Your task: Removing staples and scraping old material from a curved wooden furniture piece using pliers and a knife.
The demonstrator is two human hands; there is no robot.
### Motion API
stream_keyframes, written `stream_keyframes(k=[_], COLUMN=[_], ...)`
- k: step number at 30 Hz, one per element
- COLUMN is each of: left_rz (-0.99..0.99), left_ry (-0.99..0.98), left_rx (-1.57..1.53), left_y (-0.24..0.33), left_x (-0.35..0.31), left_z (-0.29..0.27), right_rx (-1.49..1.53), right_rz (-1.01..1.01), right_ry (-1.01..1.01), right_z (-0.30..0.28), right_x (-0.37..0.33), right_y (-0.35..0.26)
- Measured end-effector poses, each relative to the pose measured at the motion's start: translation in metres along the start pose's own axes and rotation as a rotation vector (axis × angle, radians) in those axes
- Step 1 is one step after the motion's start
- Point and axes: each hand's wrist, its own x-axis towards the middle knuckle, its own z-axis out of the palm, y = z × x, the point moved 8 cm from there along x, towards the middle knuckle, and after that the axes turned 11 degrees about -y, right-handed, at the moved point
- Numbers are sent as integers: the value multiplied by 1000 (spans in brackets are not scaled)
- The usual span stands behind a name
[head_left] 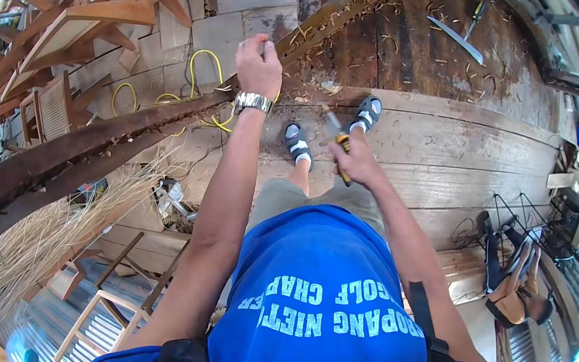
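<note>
My left hand (258, 66), with a metal watch at its wrist, is closed over a long brown beam (164, 112) that runs from lower left to upper right. Its fingers are curled together; whether they grip the beam or something small is hidden. Lower and to the right, my right hand (359, 163) is wrapped round a tool with a yellow-and-black handle (343, 142). A short metal blade points up and left from it, blurred, so its exact kind is unclear. The blade is apart from the beam.
Curled shavings litter the dark boards (402, 43), where a pale curved blade (457, 41) and a yellow-handled tool (477, 15) lie. Wooden chair frames (95, 21) stack at left. Yellow cord (199, 60) loops beside the beam; thin strips (35, 254) heap below. A person (513, 296) sits right.
</note>
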Motion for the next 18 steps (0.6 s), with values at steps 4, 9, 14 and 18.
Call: stream_keyframes(k=[4, 9, 14, 18], left_rz=[147, -382, -869, -952], left_ry=[-54, -232, -318, -366], left_rx=[10, -504, -1261, -1157], left_y=[35, -26, -65, -85], left_x=[-24, -85, -95, -110], left_z=[1, 31, 84, 87], right_rx=[-16, -286, -261, -41], right_rz=[10, -28, -122, -88], right_ry=[109, 200, 208, 136], right_z=[-39, -37, -17, -7], right_x=[-14, -22, 9, 6], right_y=[23, -19, 2, -6])
